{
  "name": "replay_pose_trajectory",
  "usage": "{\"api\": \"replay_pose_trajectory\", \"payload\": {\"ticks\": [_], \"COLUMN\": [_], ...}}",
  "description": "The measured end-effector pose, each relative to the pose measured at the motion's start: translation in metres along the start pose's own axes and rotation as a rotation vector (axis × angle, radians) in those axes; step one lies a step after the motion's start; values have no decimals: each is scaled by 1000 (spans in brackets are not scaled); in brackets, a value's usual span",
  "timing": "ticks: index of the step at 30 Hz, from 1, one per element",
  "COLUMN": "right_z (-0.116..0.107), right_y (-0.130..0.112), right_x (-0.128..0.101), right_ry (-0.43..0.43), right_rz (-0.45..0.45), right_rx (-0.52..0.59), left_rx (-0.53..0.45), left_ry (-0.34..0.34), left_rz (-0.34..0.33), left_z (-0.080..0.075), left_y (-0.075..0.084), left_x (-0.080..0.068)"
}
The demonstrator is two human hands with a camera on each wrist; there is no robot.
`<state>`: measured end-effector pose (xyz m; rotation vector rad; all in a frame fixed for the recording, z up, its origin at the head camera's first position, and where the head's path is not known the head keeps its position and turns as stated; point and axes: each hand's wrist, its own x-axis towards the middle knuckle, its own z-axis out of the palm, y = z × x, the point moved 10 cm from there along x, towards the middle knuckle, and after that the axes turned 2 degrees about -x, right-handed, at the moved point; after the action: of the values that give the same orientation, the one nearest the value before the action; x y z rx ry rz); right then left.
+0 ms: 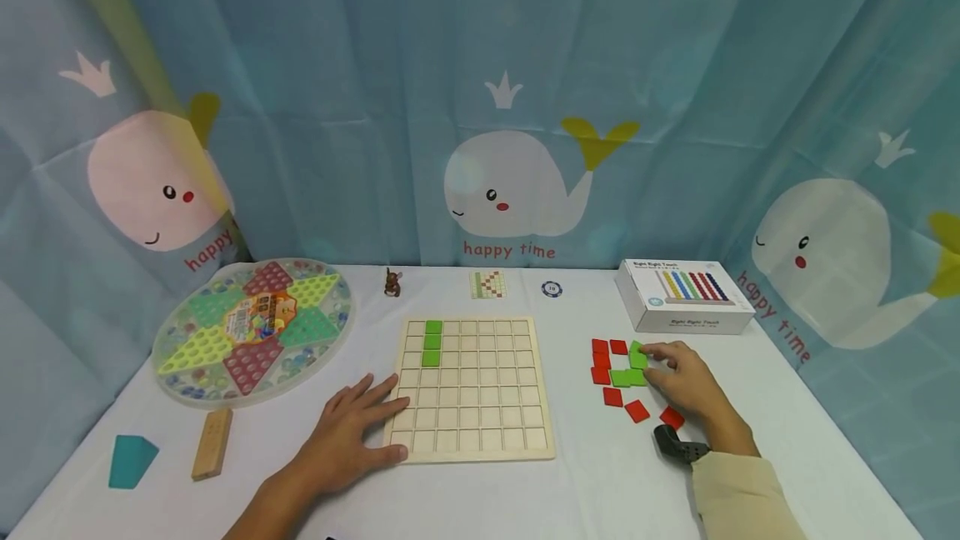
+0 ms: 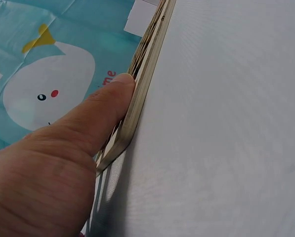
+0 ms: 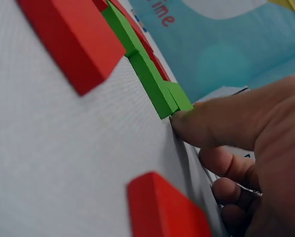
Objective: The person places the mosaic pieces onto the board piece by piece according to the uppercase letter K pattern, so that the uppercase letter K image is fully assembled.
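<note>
A wooden grid board lies in the middle of the white table, with three green tiles in a column near its top left. My left hand rests flat on the board's near left corner. Its thumb presses against the board's edge. To the right of the board lies a cluster of red tiles and green tiles. My right hand reaches into it and pinches one green tile. The thumb tip touches that green tile, with red tiles close by.
A round Chinese checkers set sits at the left, with a wooden block and a teal block in front of it. A white box stands at the back right. A small brown figurine, a pattern card and a chip lie behind the board.
</note>
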<state>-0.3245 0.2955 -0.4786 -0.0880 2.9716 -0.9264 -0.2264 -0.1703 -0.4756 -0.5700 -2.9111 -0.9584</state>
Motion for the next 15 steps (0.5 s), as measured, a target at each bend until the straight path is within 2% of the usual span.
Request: {"api": "replay_pose_trajectory", "payload": {"ticks": [6,11,15], "right_z": [0,-3,-12], "right_y": [3,2,-4], "right_x": [1,-2,-4], "right_ry": [15,50,97], "right_rz": [19,41,22], "right_rx": [-4,-9,5], "left_rx": [3,-1,1], "left_ry": [30,13,0], "left_rz": [16,5,2], "left_z": [0,0,0], "left_y": [1,1,1], "left_x": [-2,-2,-1]}}
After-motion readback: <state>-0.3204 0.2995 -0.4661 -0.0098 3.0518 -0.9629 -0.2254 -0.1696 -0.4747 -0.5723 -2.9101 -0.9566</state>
